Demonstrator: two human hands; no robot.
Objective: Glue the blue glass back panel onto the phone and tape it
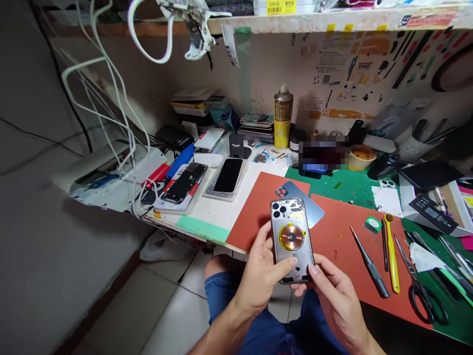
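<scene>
The open phone (292, 241) is up in the air, over the near edge of the desk (242, 209), with its back side facing up. A round copper ring (291, 237) sits in the middle of it, and the camera holes are near the top.

The left hand (260, 268) has its grip closed around the phone's left side, and its thumb lies on the low part of the back. The right hand (334, 288) pinches the low right corner, with the thumb on the edge.

Just behind the phone, a blue back cover (312, 206) lies on the orange mat (354, 246). To the right on that mat are a thin gray tool (369, 264), a yellow stick (392, 256) and scissors (419, 291) with black handles. The scissors' handles reach the mat's right side.

Farther left, a black phone (228, 175) lies on a clear tray (238, 190). A yellow spray can (283, 118) stands upright at the back.
</scene>
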